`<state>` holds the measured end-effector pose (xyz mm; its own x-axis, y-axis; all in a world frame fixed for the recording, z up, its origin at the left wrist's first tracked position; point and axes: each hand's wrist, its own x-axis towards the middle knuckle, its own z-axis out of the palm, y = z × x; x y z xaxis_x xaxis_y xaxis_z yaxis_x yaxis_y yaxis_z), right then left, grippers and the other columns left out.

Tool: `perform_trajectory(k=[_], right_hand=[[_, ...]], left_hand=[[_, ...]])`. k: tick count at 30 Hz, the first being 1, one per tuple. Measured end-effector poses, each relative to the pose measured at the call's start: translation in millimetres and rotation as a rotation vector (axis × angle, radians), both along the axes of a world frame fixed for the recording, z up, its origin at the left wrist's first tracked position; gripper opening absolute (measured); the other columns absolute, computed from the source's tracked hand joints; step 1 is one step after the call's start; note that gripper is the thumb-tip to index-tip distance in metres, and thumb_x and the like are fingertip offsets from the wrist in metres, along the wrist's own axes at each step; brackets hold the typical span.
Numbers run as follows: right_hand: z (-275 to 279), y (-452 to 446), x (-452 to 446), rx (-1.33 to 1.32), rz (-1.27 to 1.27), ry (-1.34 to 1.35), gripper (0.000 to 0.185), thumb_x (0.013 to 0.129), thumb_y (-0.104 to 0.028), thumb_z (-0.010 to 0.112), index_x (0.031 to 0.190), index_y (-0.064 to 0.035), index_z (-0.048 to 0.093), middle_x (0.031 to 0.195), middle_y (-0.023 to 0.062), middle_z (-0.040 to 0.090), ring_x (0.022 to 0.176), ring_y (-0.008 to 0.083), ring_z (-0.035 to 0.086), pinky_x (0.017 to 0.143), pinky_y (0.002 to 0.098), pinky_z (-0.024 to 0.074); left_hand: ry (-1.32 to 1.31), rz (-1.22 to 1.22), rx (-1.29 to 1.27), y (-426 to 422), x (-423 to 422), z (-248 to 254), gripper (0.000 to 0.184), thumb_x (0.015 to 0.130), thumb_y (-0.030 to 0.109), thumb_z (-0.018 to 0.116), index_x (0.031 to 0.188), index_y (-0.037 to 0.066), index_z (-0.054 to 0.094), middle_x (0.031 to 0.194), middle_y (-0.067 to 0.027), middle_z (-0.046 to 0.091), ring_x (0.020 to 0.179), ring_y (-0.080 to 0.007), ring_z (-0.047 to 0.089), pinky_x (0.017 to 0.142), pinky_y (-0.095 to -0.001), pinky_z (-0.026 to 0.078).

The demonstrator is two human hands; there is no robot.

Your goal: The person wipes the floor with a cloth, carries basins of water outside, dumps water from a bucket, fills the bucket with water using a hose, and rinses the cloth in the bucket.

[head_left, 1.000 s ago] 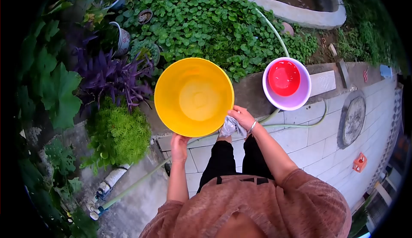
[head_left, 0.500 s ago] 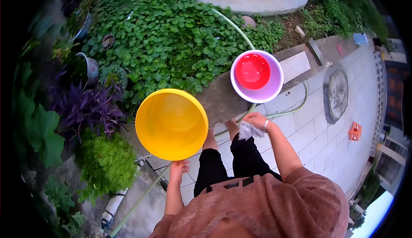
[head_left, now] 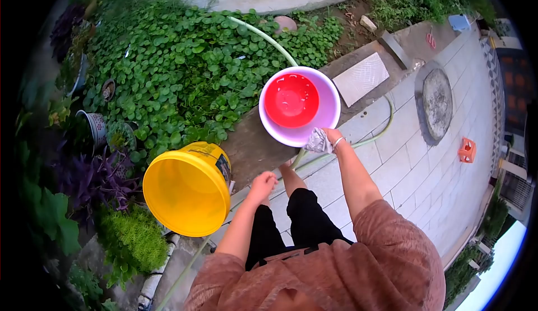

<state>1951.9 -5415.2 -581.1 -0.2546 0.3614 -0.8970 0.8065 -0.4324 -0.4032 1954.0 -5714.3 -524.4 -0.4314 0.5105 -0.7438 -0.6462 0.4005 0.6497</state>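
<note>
My right hand (head_left: 335, 138) grips a crumpled grey-white cloth (head_left: 318, 141) at the near right rim of a light purple basin (head_left: 328, 117). Inside the basin sits a smaller red basin (head_left: 291, 101); both are on the concrete ledge. My left hand (head_left: 263, 186) is off the yellow bucket (head_left: 188, 193), just to its right. Its fingers are loosely bent, and nothing shows in them. The bucket's mouth faces me, and a dark label shows on its right side.
A pale green hose (head_left: 266, 37) runs from the plants behind the basin and curves over the paving. On the ledge (head_left: 263, 143), a white tile (head_left: 361, 79) lies right of the basin. An orange stool (head_left: 467, 150) stands on the paving. Potted plants (head_left: 92, 129) are at left.
My left hand has left the bucket's near rim and moved up and right. The bucket now shows its side. My right hand has brought the cloth up to the purple basin's rim.
</note>
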Motion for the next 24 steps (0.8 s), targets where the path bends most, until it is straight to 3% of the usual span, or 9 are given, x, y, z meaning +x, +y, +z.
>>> perform_trajectory(k=[3, 5, 7, 10, 12, 17, 20, 22, 24], right_hand=[[22.3, -1.3, 0.1, 0.144, -0.011, 0.056, 0.025, 0.066, -0.018, 0.060, 0.077, 0.0043, 0.056, 0.068, 0.0085, 0.057, 0.056, 0.0162, 0.054, 0.050, 0.0294, 0.0428], [11.9, 12.8, 15.2, 0.079, -0.020, 0.088, 0.025, 0.072, -0.014, 0.054, 0.086, 0.0073, 0.054, 0.078, 0.0128, 0.059, 0.066, 0.0199, 0.058, 0.057, 0.0288, 0.0482], [-5.3, 31.5, 33.6, -0.239, -0.210, 0.234, 0.026, 0.076, -0.014, 0.048, 0.091, 0.0075, 0.051, 0.084, 0.0145, 0.058, 0.072, 0.0227, 0.059, 0.063, 0.0315, 0.0495], [14.9, 46.0, 33.5, -0.257, -0.344, 0.326, 0.026, 0.080, -0.014, 0.041, 0.094, 0.0061, 0.050, 0.089, 0.0155, 0.057, 0.078, 0.0249, 0.058, 0.068, 0.0345, 0.0493], [38.1, 57.4, 24.0, -0.190, -0.405, 0.347, 0.024, 0.081, -0.015, 0.040, 0.092, 0.0033, 0.050, 0.087, 0.0141, 0.057, 0.077, 0.0249, 0.057, 0.069, 0.0367, 0.0484], [24.4, 102.5, 14.4, -0.140, -0.558, 0.440, 0.022, 0.081, -0.018, 0.040, 0.085, 0.0016, 0.048, 0.082, 0.0153, 0.054, 0.072, 0.0310, 0.056, 0.065, 0.0468, 0.0482], [6.5, 139.0, 16.8, -0.392, -0.502, 0.651, 0.029, 0.082, -0.027, 0.035, 0.088, -0.0020, 0.047, 0.085, 0.0153, 0.054, 0.077, 0.0342, 0.054, 0.063, 0.0481, 0.0463], [0.6, 151.8, 12.8, -0.335, -0.507, 0.652, 0.028, 0.083, -0.027, 0.035, 0.090, -0.0035, 0.047, 0.087, 0.0145, 0.053, 0.082, 0.0335, 0.053, 0.064, 0.0461, 0.0454], [0.9, 154.0, 12.7, -0.347, -0.580, 0.650, 0.027, 0.083, -0.027, 0.035, 0.092, -0.0040, 0.046, 0.088, 0.0141, 0.053, 0.083, 0.0327, 0.053, 0.065, 0.0446, 0.0455]], left_hand=[[-0.039, 0.030, -0.087, 29.3, -22.0, -7.8, 0.015, 0.078, 0.010, 0.043, 0.086, 0.001, 0.052, 0.073, -0.0050, 0.056, 0.058, -0.0092, 0.049, 0.053, -0.0225, 0.042], [-0.006, 0.000, -0.103, 41.1, -32.4, -7.6, 0.016, 0.077, 0.010, 0.043, 0.086, 0.001, 0.053, 0.073, -0.0051, 0.056, 0.057, -0.0093, 0.049, 0.052, -0.0225, 0.042], [0.027, -0.033, -0.123, 46.8, -35.8, -14.3, 0.016, 0.076, 0.010, 0.043, 0.086, 0.001, 0.053, 0.072, -0.0052, 0.057, 0.057, -0.0094, 0.049, 0.052, -0.0225, 0.042], [0.125, -0.116, -0.166, 56.5, -33.8, -35.0, 0.018, 0.076, 0.011, 0.045, 0.089, 0.001, 0.053, 0.073, -0.0056, 0.057, 0.057, -0.0106, 0.050, 0.053, -0.0237, 0.042], [0.153, -0.241, -0.198, 68.7, -37.3, -41.7, 0.024, 0.075, 0.012, 0.047, 0.095, 0.001, 0.052, 0.079, -0.0069, 0.058, 0.063, -0.0133, 0.054, 0.058, -0.0263, 0.044], [0.273, -0.278, -0.176, 120.4, -39.9, -72.7, 0.037, 0.075, 0.012, 0.048, 0.111, 0.002, 0.044, 0.095, -0.0109, 0.055, 0.076, -0.0172, 0.056, 0.063, -0.0296, 0.047], [0.118, -0.223, -0.118, 155.7, -41.0, -75.8, 0.049, 0.076, 0.011, 0.049, 0.121, 0.003, 0.031, 0.109, -0.0130, 0.047, 0.075, -0.0183, 0.055, 0.060, -0.0289, 0.048], [-0.249, -0.035, -0.082, 177.9, -61.7, -31.6, 0.060, 0.076, 0.009, 0.049, 0.126, 0.005, 0.018, 0.118, -0.0146, 0.036, 0.072, -0.0187, 0.055, 0.055, -0.0284, 0.049], [-0.273, 0.009, -0.083, 189.5, -55.0, -43.8, 0.063, 0.075, 0.010, 0.051, 0.127, 0.005, 0.015, 0.118, -0.0146, 0.033, 0.071, -0.0184, 0.055, 0.053, -0.0287, 0.049]])
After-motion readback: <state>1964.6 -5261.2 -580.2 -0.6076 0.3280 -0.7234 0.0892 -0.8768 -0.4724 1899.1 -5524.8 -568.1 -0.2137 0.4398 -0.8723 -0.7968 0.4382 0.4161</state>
